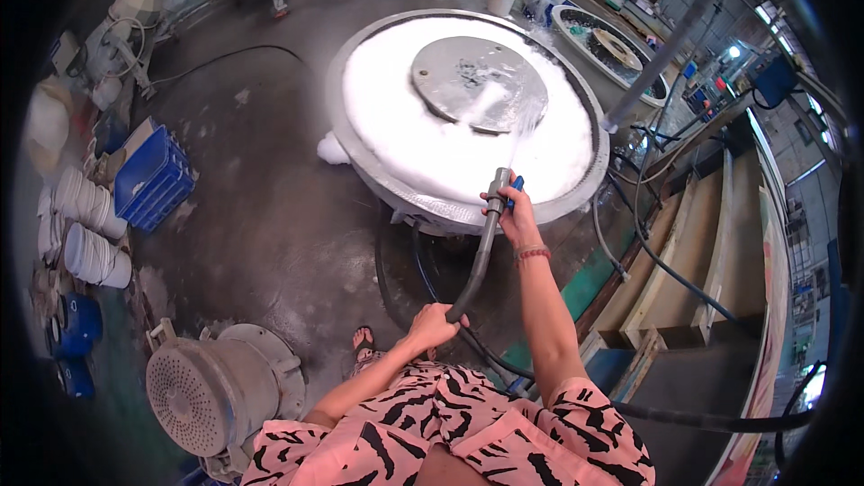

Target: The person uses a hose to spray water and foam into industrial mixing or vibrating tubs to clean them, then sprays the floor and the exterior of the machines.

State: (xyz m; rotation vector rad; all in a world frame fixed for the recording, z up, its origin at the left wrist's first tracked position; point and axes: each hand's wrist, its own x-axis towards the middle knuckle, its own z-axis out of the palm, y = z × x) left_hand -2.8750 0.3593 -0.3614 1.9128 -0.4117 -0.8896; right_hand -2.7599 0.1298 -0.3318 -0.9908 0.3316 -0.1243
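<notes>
A person's right hand [519, 220] is wrapped around the front end of a dark hose [480, 263], just behind its grey nozzle [500, 182], with the fingers by a small blue handle [516, 187]. The left hand [435, 326] is closed around the same hose further back, nearer the body. The nozzle points over the near edge of a big round tub [405, 198], and a stream of water [525, 124] runs from it toward the near right edge of a grey disc [445, 81] in the middle. White foam [391, 139] fills the ring between the disc and the tub's rim, and a lump of foam [332, 149] sits against the tub's left edge outside. A red bracelet [534, 253] circles the right wrist. Beyond the tub's far right edge stands a second tub [583, 58]. On the floor to the left are a blue crate [155, 184] and stacked white buckets [95, 256]; a drum-shaped machine [193, 396] with a perforated end stands at the lower left.
</notes>
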